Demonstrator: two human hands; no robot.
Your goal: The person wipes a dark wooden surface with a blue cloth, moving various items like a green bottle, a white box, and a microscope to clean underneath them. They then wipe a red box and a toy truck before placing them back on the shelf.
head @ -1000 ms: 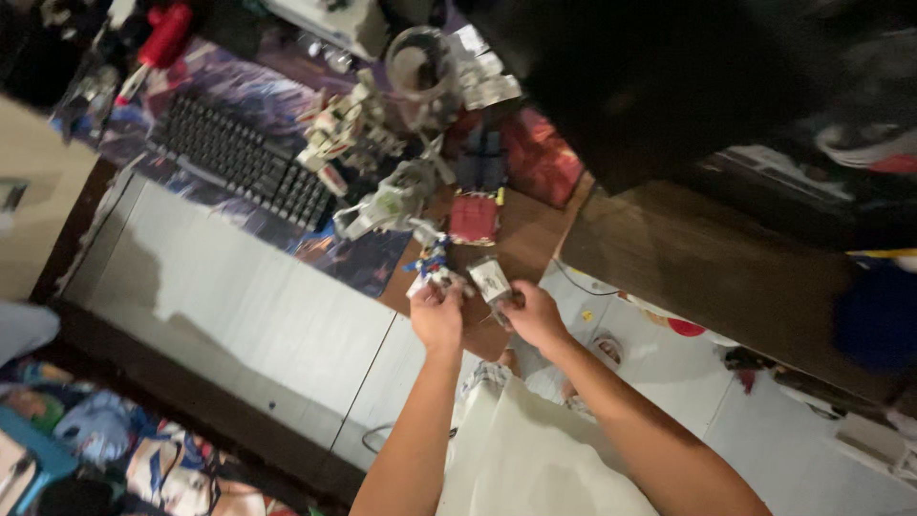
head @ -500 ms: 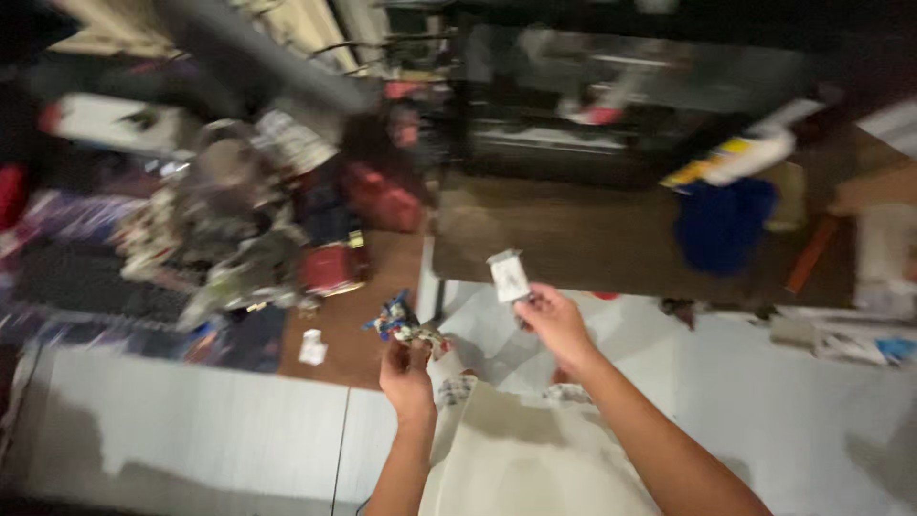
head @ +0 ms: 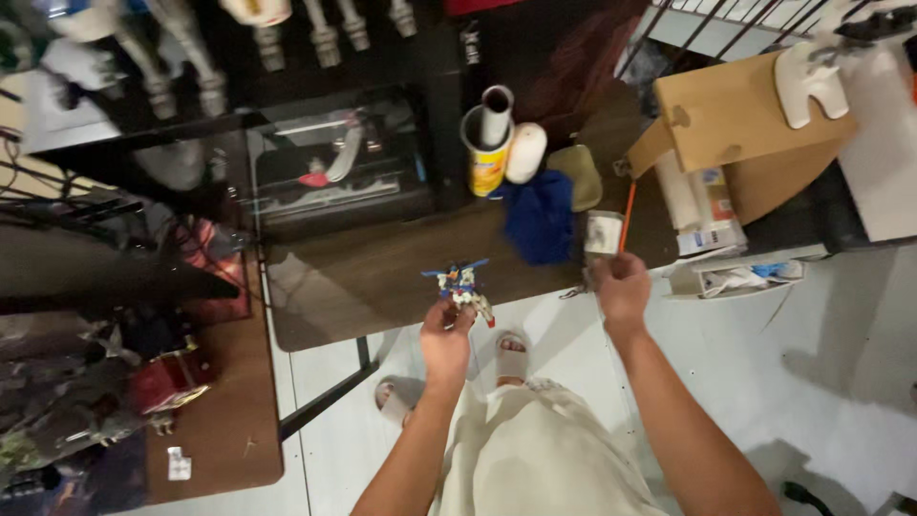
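Note:
My left hand (head: 445, 336) grips a small white, blue and red robot model figure (head: 461, 286) by its legs, holding it upright over the front edge of a dark wooden table (head: 382, 272). My right hand (head: 621, 286) pinches a small pale rectangular piece (head: 603, 232), raised over the table's right part. The two hands are apart, roughly level with each other.
On the table stand a yellow can with a tube in it (head: 489, 143), a white roll (head: 524, 151), a blue cloth (head: 540, 216) and a cardboard box (head: 731, 119). A lower brown desk (head: 229, 401) with model parts lies at left. My sandalled feet (head: 511, 355) are on the pale floor.
The view has swung right, away from the keyboard desk to the dark table. Both hands kept their objects and moved farther apart, the right hand going rightward.

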